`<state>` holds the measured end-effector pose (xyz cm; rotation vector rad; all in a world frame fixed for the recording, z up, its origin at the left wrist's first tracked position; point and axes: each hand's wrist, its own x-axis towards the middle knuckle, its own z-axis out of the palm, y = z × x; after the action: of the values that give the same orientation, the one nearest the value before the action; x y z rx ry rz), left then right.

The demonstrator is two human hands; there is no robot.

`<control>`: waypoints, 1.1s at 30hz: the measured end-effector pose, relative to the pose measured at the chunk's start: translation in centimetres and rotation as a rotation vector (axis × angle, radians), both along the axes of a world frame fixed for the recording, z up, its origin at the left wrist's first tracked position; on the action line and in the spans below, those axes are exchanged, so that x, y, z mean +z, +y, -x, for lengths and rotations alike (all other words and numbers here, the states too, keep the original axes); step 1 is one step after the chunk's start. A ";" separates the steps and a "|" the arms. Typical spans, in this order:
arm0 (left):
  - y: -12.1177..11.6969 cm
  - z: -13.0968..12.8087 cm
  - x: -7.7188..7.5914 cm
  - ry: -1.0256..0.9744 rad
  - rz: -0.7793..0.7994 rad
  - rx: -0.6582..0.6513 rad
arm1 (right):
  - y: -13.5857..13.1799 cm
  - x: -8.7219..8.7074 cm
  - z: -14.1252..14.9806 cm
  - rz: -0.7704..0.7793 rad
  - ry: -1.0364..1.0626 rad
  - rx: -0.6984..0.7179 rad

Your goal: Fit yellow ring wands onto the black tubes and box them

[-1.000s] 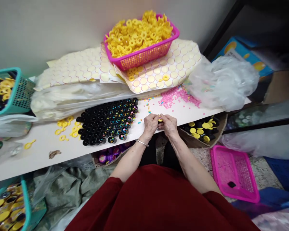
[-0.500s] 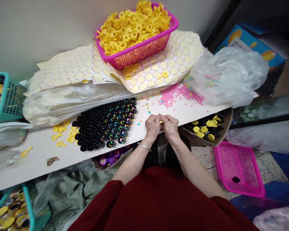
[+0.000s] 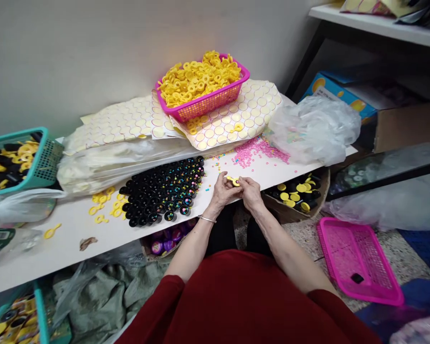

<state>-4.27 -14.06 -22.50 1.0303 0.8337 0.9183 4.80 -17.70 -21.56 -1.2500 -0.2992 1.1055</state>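
My left hand and my right hand meet over the table's front edge, both closed on a small yellow plastic ring piece. Its left end sits at my left fingertips, while the right fingers grip the other end; something dark shows at its round part. Left of my hands, tightly packed small black cups stand in rows, and those toward the right hold coloured beads. Pink beads lie scattered on the white table beyond my hands. Loose yellow ring pieces lie left of the cups.
A pink basket heaped with yellow ring pieces rests on sticker sheets at the back. Right of it bulges a clear plastic bag. A box of black and yellow pieces and a pink tray are lower right; a teal basket is left.
My hands were pressed together with the piece mostly hidden; now the fingers have loosened apart and the yellow ring piece shows. The camera view has tilted up.
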 end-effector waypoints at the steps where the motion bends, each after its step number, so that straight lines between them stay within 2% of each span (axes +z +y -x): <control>1: -0.4 0.2 0.2 -0.033 0.017 -0.005 | -0.3 0.2 0.0 -0.019 0.046 -0.001; 4: -1.6 0.3 0.6 -0.032 0.035 0.030 | -1.5 0.9 -0.1 -0.059 0.199 0.078; 7: -3.1 0.2 0.6 0.069 -0.037 0.060 | -2.9 1.5 0.3 -0.058 0.299 0.147; 11: -4.5 0.3 0.7 0.216 -0.128 0.047 | -5.1 2.0 1.1 -0.034 0.265 0.036; 13: -4.7 0.7 0.9 0.207 -0.128 -0.009 | -6.0 2.3 1.3 -0.038 0.234 0.047; 16: -4.7 1.4 1.6 0.159 -0.155 -0.145 | -6.7 2.8 0.7 -0.005 0.225 0.196; 20: -4.1 2.3 2.4 0.231 -0.411 -0.331 | -6.4 3.1 -0.6 0.088 0.243 0.279; 23: -3.8 2.7 2.3 0.274 -0.549 -0.470 | -5.9 3.1 -1.0 0.063 0.264 0.384; 25: -3.7 2.9 2.0 0.307 -0.604 -0.517 | -6.0 3.2 -1.1 0.038 0.267 0.483; 28: -3.9 3.3 1.6 0.398 -0.678 -0.571 | -6.7 3.4 -1.2 0.013 0.235 0.558; 33: -4.4 3.2 1.6 0.549 -0.768 -0.631 | -7.8 3.8 -1.6 0.004 0.049 0.652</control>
<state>-7.46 -18.50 -20.89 2.1315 0.5143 0.3868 6.45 -25.49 -17.78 -1.1521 -0.6991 1.6855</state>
